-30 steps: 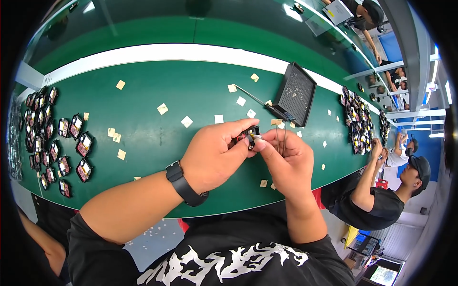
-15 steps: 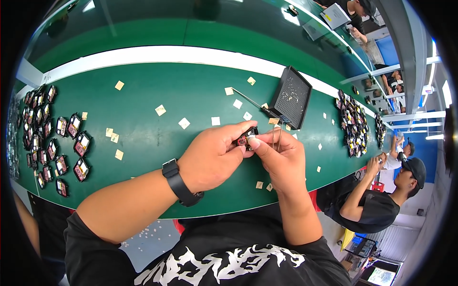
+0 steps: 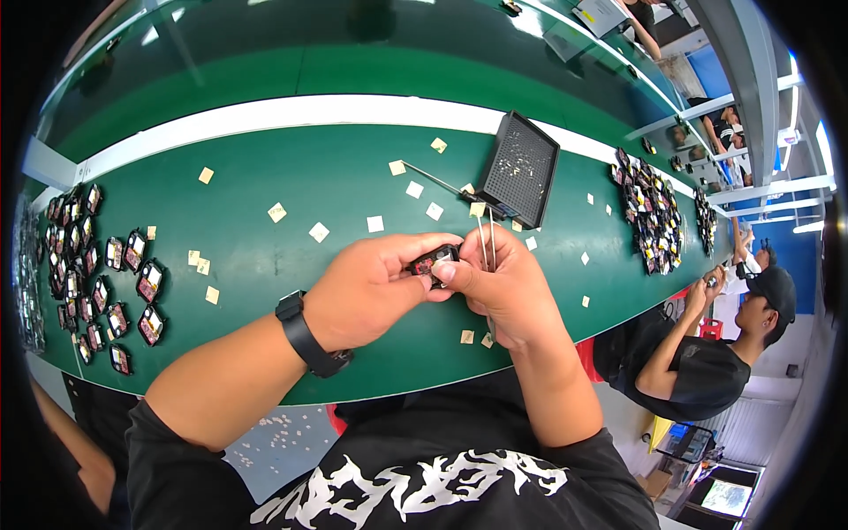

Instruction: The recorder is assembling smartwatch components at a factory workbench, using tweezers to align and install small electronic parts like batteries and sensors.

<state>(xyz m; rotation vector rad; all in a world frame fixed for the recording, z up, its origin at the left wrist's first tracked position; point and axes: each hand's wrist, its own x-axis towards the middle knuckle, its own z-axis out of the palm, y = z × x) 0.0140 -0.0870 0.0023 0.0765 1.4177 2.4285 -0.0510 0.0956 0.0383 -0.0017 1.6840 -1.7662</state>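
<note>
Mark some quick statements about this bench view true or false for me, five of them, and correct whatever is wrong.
1. The left hand is bare of any object. False: the left hand holds a black unit.
2. The right hand holds metal tweezers. True.
3. The tray is white. False: the tray is black.
4. One group of units lies at the table's left, another pile at its right. True.
5. Pale squares lie scattered on the table. True.

Wht lettering (image 3: 411,484) on blk tee (image 3: 424,440), illegible
</note>
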